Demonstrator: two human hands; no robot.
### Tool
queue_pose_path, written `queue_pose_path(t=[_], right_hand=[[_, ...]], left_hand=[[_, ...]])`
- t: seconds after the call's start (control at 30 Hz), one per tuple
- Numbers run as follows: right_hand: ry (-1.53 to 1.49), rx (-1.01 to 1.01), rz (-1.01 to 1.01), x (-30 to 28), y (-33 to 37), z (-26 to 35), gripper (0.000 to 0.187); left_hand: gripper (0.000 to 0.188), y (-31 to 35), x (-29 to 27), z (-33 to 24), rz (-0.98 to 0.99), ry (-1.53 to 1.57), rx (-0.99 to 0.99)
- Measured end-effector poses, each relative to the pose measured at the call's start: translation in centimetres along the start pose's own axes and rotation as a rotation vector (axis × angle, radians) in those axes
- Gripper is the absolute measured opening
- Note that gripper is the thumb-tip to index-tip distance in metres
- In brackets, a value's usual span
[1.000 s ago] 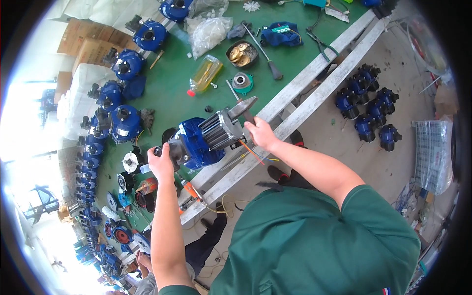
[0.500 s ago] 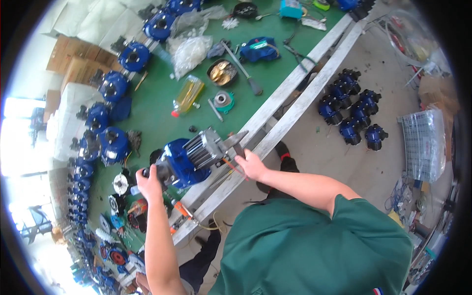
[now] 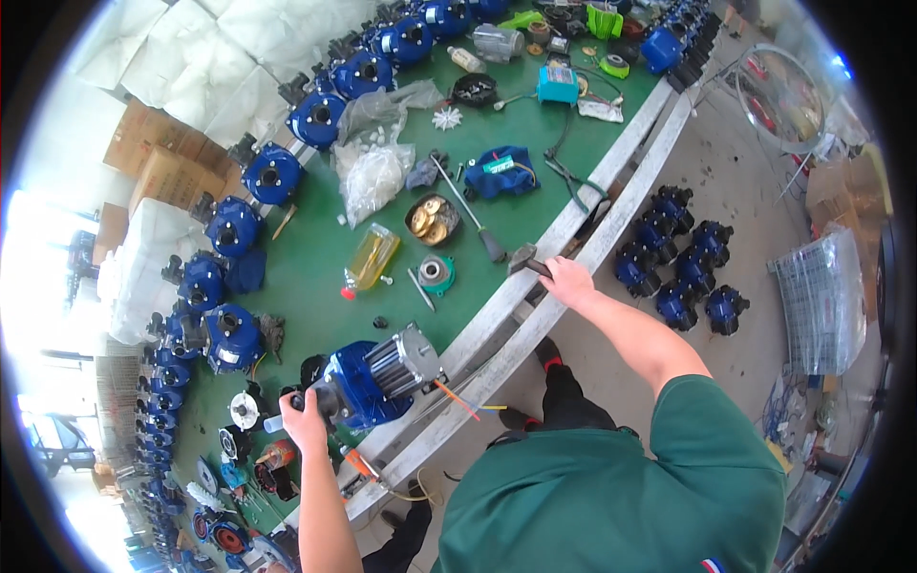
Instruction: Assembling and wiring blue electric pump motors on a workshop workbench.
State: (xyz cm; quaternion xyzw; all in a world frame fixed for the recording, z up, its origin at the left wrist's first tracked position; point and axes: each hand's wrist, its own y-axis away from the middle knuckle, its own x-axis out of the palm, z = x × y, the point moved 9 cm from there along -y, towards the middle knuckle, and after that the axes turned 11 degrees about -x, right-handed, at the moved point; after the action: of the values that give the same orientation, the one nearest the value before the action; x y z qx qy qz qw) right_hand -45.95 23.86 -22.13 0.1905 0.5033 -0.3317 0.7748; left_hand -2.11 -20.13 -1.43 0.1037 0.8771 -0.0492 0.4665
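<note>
1. Electric pump [image 3: 377,375]: on its side at the front edge of the bench, blue body in the middle, ribbed silver motor end toward the right. Orange and yellow wires show beside the motor end. Its underside contact is hidden.
2. Left hand [image 3: 304,420]: clamped on the pump's pipe end; the pump extends to the right of this hand.
3. Right hand [image 3: 570,280]: fingers wrapped around the handle of a hammer [image 3: 531,263]. The pump lies to the left of this hand, nearer the wearer, well apart from it. The hammer head is over the inner white rail [image 3: 480,322]; contact cannot be told.
4. Bench [image 3: 325,296]: green top, cluttered. Beyond the pump are a green-rimmed metal part [image 3: 437,274], a bottle of yellow liquid [image 3: 371,258], a dark bowl of brass-coloured parts [image 3: 433,221] and a clear plastic bag [image 3: 375,181].
5. Far side: blue pumps [image 3: 271,174] stand in a long row; cardboard boxes [image 3: 177,181] are stacked behind.
6. Floor [image 3: 745,382]: grey. A cluster of blue pumps [image 3: 698,270] stands right of the bench; farther right is a plastic-wrapped wire rack [image 3: 817,301].
</note>
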Motion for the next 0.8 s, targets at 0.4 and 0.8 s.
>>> queue_pose_path(t=[0.4,0.8], right_hand=[[0.148,-0.327,-0.22,-7.5,-14.7,-3.1,0.038],[-0.349,-0.144,-0.364,-10.9,-28.0,-3.3,0.027]], left_hand=[[0.037,4.1,1.4,-5.9,-0.085,-0.149,-0.067],[0.043,6.9,3.8,-9.2,-0.154,-0.139,-0.268]])
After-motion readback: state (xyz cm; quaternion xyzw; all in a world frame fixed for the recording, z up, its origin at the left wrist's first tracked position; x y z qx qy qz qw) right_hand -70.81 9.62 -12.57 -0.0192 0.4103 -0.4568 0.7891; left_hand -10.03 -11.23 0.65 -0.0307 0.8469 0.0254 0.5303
